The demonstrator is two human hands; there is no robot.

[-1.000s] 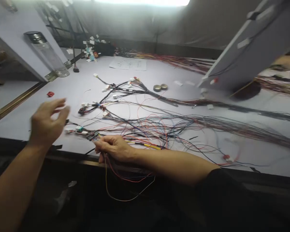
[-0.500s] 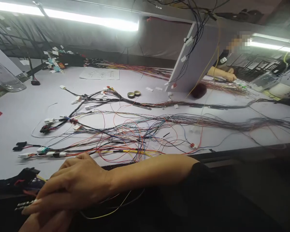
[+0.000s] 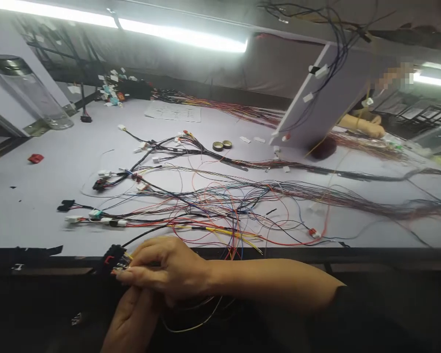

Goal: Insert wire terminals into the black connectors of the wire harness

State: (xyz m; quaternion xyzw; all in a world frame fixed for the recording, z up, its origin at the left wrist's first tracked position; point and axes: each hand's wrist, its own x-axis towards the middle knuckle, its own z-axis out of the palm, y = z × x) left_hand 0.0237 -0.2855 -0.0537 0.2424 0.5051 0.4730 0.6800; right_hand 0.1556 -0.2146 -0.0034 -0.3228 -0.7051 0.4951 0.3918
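Observation:
Below the table's front edge, my hands are close together. My right hand is closed, thumb and fingers pinching small metal wire terminals. Just beyond its fingertips is a black connector housing with a red part and a yellow wire beside it. My left hand is under the right one and looks closed. Its fingertips are hidden, so what it grips cannot be made out. Thin loose wires hang below my right wrist.
Wire harnesses with white and black connectors spread across the white table. Two tape rolls, a paper sheet, a red piece and a glass bottle stand or lie behind. Beyond the divider is another person's hand.
The view has shifted left, so the table appears farther right. My hands have risen a little, and the terminals now lie right beside the black connector housing. My right hand still pinches.

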